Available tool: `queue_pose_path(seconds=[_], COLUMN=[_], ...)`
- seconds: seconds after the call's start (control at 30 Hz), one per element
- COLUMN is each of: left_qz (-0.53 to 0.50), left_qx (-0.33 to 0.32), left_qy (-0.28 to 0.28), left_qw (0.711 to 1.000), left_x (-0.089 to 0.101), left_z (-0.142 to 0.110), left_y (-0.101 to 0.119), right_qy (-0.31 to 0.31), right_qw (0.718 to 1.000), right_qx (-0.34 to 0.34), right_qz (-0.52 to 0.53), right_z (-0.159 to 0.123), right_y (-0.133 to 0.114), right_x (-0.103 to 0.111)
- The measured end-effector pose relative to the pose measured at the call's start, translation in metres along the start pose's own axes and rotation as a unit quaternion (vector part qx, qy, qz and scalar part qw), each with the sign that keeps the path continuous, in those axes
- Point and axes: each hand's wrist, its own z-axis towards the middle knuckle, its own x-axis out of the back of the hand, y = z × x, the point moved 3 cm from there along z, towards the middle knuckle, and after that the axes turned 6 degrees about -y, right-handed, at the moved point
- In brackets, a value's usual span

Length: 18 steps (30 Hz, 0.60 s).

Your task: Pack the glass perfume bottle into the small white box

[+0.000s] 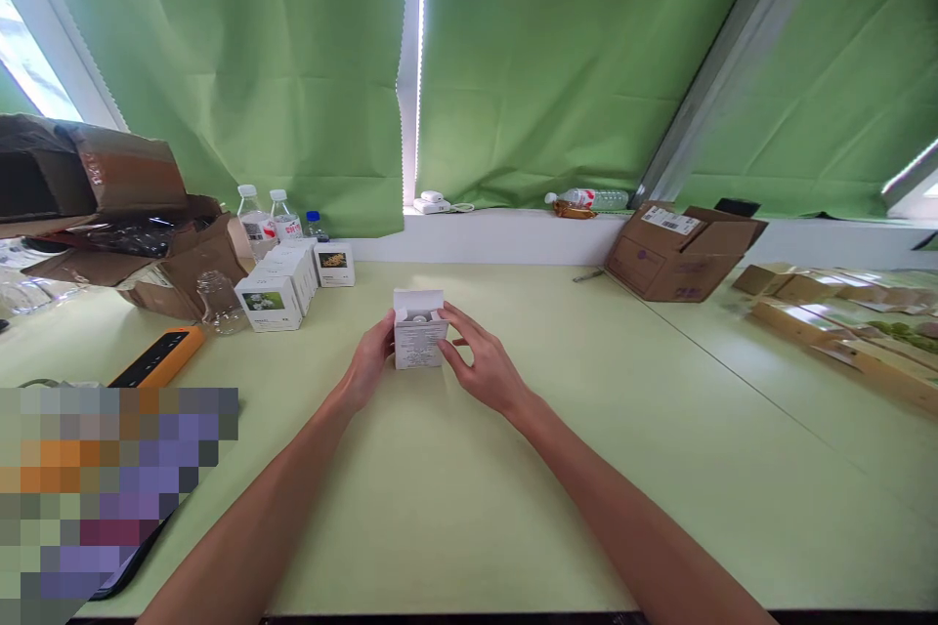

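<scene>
A small white carton [419, 348] stands upright on the pale green table in front of me, its printed side facing me. Its top flap is raised at the back, and something pale and round shows inside the opening. My left hand [368, 361] grips the carton's left side, fingers partly hidden behind it. On the other side, my right hand [482, 363] touches the right edge with thumb and fingertips, the fingers bent around the upper corner.
Several white picture boxes [270, 305] stand in a row at the left, beside a clear jar [218, 303] and plastic bottles [256, 223]. An orange power strip [162, 356] lies nearer. Cardboard boxes [670, 254] stand far right and left; wooden trays [842, 332] sit at right.
</scene>
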Motion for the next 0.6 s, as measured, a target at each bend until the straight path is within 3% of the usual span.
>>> queue_pose_path(seconds=[0.2,0.4,0.6], left_qz=[0.033,0.074,0.077], left_qx=[-0.041,-0.041,-0.04], left_qy=[0.061,0.126,0.126], left_qw=[0.997,0.988,0.988], left_x=[0.0016,0.0034,0.0051], left_z=[0.0,0.0013,0.0023], left_y=[0.0016,-0.0007,-0.0005], right_qy=[0.013,0.014,0.035], right_qw=[0.988,0.989,0.989], right_qx=[-0.056,-0.056,-0.056], right_qz=[0.146,0.136,0.132], right_z=[0.0023,0.0015,0.0006], right_y=[-0.0022,-0.0001,0.0017], right_x=[-0.0014,-0.0004,-0.0009])
